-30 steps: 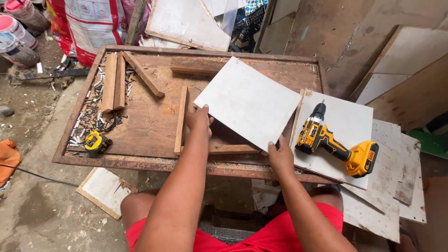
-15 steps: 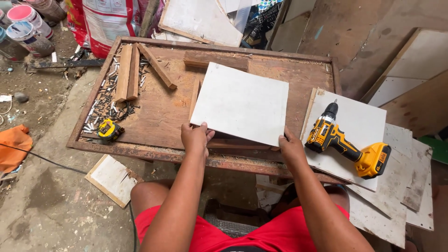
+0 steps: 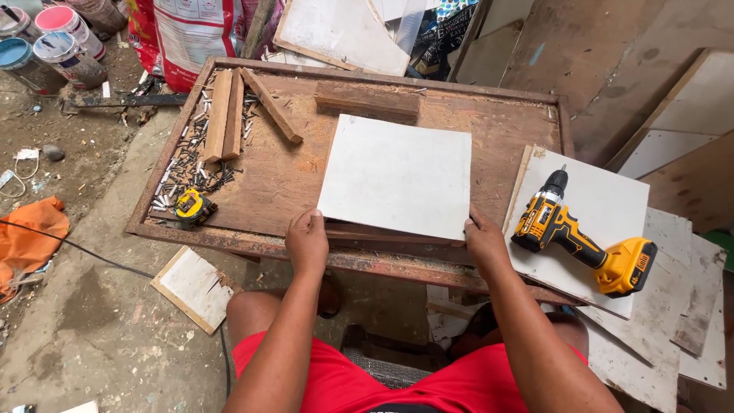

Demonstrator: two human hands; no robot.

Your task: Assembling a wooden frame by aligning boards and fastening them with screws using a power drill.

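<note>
A square white board (image 3: 397,174) lies flat on wooden strips on the worn brown work table (image 3: 275,176). My left hand (image 3: 307,241) grips its near left corner, fingers curled over the edge. My right hand (image 3: 483,239) holds the near right corner. Both forearms reach up from my lap in red shorts.
A yellow and black cordless drill (image 3: 577,237) rests on a white panel (image 3: 604,203) to the right. A yellow tape measure (image 3: 193,206), several loose screws and wooden strips (image 3: 225,115) lie at the table's left. A wood block (image 3: 367,99) sits behind the board. Paint cans (image 3: 53,42) stand at far left.
The white board has turned from a diagonal tilt to square with the table edge and settled flat. Both hands slid to its near corners.
</note>
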